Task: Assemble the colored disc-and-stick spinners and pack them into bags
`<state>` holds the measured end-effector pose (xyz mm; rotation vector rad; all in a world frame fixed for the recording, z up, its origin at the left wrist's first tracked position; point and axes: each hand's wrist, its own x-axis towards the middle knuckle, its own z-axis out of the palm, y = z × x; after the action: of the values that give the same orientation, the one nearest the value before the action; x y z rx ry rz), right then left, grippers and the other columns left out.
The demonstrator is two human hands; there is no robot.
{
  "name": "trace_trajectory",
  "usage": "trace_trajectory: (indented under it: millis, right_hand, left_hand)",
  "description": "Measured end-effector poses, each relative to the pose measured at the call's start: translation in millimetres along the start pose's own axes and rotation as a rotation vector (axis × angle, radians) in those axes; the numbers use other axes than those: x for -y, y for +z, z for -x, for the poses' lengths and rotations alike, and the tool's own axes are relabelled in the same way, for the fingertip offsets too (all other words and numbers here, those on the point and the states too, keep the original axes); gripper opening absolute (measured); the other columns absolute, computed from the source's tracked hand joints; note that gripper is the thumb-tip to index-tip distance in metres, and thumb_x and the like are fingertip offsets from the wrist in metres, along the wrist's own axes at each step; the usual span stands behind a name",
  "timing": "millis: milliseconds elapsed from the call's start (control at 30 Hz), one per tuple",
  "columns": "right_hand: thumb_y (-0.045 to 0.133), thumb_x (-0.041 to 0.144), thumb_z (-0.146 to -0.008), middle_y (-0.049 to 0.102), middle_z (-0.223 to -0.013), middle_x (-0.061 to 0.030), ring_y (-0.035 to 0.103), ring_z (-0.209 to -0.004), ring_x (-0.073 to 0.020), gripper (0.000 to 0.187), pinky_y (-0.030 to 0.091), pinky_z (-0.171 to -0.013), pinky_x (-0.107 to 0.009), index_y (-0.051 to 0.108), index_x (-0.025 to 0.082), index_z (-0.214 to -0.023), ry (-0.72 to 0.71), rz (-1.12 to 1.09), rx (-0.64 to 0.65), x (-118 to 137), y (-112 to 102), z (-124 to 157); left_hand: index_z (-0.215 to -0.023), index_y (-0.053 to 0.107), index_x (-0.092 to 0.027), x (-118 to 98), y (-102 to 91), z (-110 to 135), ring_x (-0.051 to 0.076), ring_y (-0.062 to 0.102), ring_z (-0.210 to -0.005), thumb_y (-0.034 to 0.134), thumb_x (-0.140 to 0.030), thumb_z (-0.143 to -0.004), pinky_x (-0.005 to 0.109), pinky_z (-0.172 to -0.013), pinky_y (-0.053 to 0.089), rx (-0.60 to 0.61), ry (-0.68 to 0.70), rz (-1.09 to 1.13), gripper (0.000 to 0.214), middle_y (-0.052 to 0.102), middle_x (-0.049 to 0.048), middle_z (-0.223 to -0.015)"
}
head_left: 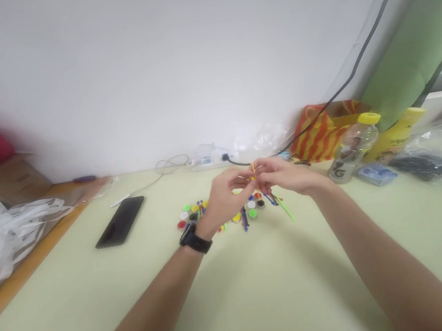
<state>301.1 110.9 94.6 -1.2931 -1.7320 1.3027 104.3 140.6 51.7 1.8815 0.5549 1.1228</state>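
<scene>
Both forearms rise from the lower edge and slant inward over the worktop (246,305), so that the two hands meet near the middle, above the small coloured parts. The left hand (230,193) points up and to the right, thumb and fingers curved toward each other with a gap between them; the right hand (282,173) bends leftward at the wrist, its fingers curled in. Their fingertips come together on one thin yellow piece (253,168), roughly upright, which both hands appear to pinch, though the exact contact is too small to make out. One black watch (195,239) sits on the left wrist. Of the round parts beside the left hand, one red disc (181,225), one white disc (184,215), one black disc (193,216) and one green disc (187,207) can be counted; the hands hide some of the group, so its total cannot be told. One bright green stick (285,209) lies at the group's right edge. Farther out are one black phone (120,222) on the left and, on the right, one clear bottle (352,150) and one yellow bottle (396,135), both standing.
</scene>
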Motion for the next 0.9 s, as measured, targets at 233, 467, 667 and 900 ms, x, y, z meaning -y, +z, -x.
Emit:
trace_trajectory:
  millis: [233,467,667,900]
  right_hand:
    - [0.047,0.023,-0.087,0.054,-0.078,0.0003,0.05,-0.069,-0.0153,0.024,0.038,-0.057,-0.023,0.058,0.022,-0.109,0.052,0.18,-0.154,-12,-2,-7]
    - [0.057,0.022,-0.09,0.071,-0.094,-0.008,0.062,-0.081,-0.0196,0.019,0.042,-0.063,-0.025,0.066,0.015,-0.105,0.26,0.665,-0.021,-39,-9,-21]
    - [0.055,0.025,-0.095,0.074,-0.109,-0.0102,0.067,-0.086,-0.0195,0.022,0.044,-0.065,-0.024,0.065,0.018,-0.114,0.328,0.745,-0.052,-52,-18,-23]
    - [0.066,0.041,-0.092,0.074,-0.108,-0.0116,0.07,-0.09,-0.0224,0.035,0.045,-0.064,-0.025,0.06,0.018,-0.117,0.412,0.803,-0.05,-68,-18,-28]
  left_hand:
    - [-0.086,0.063,-0.017,-1,1.1,2,0.015,0.07,-0.076,0.068,-0.021,-0.089,0.027,-0.073,0.057,0.057,-0.046,-0.083,0.008,0.071,0.0023,-0.084]
    - [-0.083,0.07,-0.021,7,27.0,23,0.021,0.068,-0.09,0.068,-0.017,-0.087,0.034,-0.086,0.05,0.418,0.057,-0.444,0.006,0.074,0.002,-0.09]
    - [-0.082,0.071,-0.021,27,28.2,30,0.024,0.065,-0.096,0.068,-0.016,-0.089,0.037,-0.089,0.045,0.497,0.087,-0.695,0.009,0.071,0.0041,-0.089]
    - [-0.09,0.069,-0.022,24,17.3,23,0.025,0.059,-0.105,0.065,-0.015,-0.09,0.037,-0.092,0.047,0.451,0.163,-0.71,0.008,0.072,0.0043,-0.099]
